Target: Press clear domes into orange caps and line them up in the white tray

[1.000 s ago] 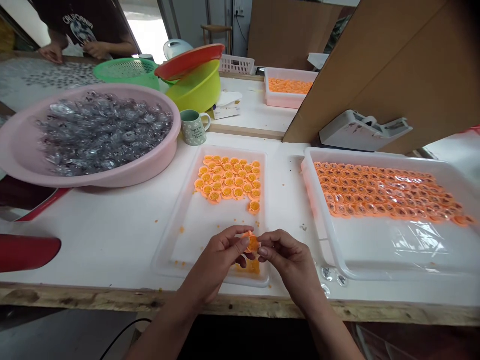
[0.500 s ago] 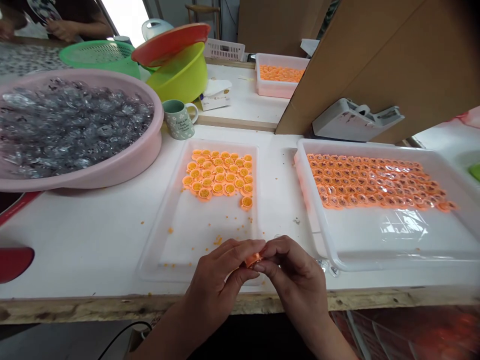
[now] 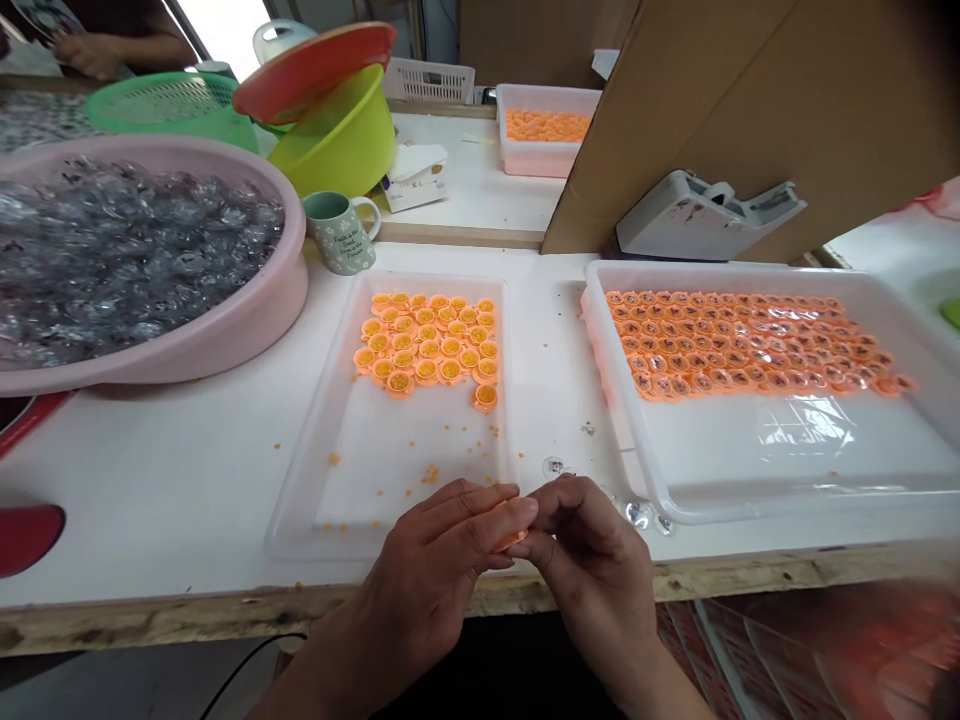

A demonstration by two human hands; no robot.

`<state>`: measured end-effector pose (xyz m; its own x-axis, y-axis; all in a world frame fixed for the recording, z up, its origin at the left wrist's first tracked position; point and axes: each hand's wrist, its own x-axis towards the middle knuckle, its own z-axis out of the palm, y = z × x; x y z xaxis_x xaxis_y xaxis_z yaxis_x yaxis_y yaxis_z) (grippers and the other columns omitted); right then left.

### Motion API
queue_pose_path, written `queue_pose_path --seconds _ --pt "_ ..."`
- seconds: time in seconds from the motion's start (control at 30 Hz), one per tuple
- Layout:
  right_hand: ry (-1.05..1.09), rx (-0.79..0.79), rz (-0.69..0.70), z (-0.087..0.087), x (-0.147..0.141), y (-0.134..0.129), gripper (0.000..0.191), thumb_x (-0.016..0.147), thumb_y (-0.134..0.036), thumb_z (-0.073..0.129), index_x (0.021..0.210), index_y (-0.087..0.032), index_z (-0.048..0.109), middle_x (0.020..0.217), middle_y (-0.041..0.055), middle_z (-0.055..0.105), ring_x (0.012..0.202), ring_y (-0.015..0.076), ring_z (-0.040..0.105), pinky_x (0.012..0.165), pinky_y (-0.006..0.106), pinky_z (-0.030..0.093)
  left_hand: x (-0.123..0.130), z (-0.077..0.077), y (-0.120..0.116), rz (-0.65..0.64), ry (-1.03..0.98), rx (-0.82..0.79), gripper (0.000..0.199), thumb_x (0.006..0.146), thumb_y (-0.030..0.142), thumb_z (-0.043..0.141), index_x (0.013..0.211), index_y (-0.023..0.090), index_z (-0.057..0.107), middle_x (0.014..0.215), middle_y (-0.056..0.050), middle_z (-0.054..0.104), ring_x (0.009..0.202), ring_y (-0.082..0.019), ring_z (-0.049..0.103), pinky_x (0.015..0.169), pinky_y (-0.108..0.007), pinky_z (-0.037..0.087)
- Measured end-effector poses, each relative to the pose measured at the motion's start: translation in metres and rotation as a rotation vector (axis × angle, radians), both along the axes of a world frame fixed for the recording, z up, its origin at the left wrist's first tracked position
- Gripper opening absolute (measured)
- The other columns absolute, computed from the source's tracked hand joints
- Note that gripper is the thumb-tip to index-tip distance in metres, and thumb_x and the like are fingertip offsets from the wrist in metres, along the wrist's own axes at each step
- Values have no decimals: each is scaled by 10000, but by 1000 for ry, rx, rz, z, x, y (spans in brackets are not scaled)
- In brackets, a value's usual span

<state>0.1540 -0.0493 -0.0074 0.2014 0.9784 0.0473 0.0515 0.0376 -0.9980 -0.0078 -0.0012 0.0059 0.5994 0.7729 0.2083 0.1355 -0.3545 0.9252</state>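
Observation:
Between my two hands, low over the table's front edge, is a small orange cup piece, mostly hidden by fingers. My left hand is closed around it from the left. The fingertips of my right hand pinch its right side. Left of centre, a shallow white tray holds rows of orange cups with yellow filling, one cup standing apart at the lower right. A larger white tray on the right holds rows of orange pieces with clear, dark-marked tops. Small clear discs lie between the trays.
A pink basin full of clear pieces stands left. Behind are a green mug, stacked basins, a tape dispenser against cardboard, and another tray. A person's hand shows at the upper left.
My left fingers have closed further over the orange piece, covering more of it. The view has shifted slightly, and more of a clear disc shows beyond my right hand.

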Motion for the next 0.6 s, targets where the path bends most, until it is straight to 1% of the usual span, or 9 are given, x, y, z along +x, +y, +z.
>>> queue_pose_path --seconds 0.07,0.13,0.2,0.23,0.3,0.37,0.47,0.53,0.6 --pt "-21 18 15 0 1 1 182 849 -153 674 985 -261 617 837 -6 613 745 138 605 658 255 517 2 -4 -1 88 -26 -64 566 864 40 560 1302 397 543 1180 21 697 1008 -146 672 825 -223 566" --pt "-104 43 53 1 4 4 222 873 -166 648 1067 -270 623 921 21 605 809 154 602 699 278 519 5 -8 -1 194 -66 -187 503 841 103 639 1246 394 576 1105 39 723 985 -156 684 835 -229 563" --pt "-162 55 78 0 5 5 219 886 -164 625 1080 -265 616 963 31 598 834 157 594 724 287 513 6 -10 -1 238 -83 -299 382 830 161 675 1158 353 635 1019 32 733 939 -170 691 805 -237 564" --pt "-166 58 82 -1 5 6 208 891 -160 613 1073 -260 603 956 26 600 830 151 592 725 282 508 7 -11 -1 241 -71 -317 315 831 181 677 1111 326 662 976 23 730 906 -174 690 785 -241 562" --pt "-151 38 73 -4 0 5 163 892 -153 593 1027 -244 580 890 4 600 782 134 577 697 261 491 8 -10 -1 256 -24 -285 214 843 212 660 1044 281 690 910 8 717 846 -178 678 762 -253 549" --pt "-112 -2 35 -8 -7 4 105 899 -168 566 983 -232 563 784 -23 572 689 116 542 627 241 459 12 -8 -2 278 28 -237 148 865 245 626 999 259 687 859 4 705 797 -175 664 752 -261 536" --pt "-83 -57 -54 -9 -12 5 43 903 -226 548 945 -216 554 700 -34 524 617 113 493 567 240 416 20 -7 0 260 105 -237 135 886 302 580 966 248 674 866 -7 707 795 -184 658 744 -272 527" --pt "-74 -84 -29 -6 3 12 60 887 -256 572 919 -206 558 690 -30 518 617 114 498 563 239 417 26 -8 9 231 169 -234 176 854 356 611 979 253 678 905 -16 715 811 -201 659 745 -283 523" --pt "-57 -115 6 -3 38 22 123 852 -303 623 890 -201 565 698 -25 534 627 114 512 558 234 429 31 -13 28 245 250 -185 266 803 425 648 1015 267 674 961 -23 709 805 -215 657 751 -302 520"
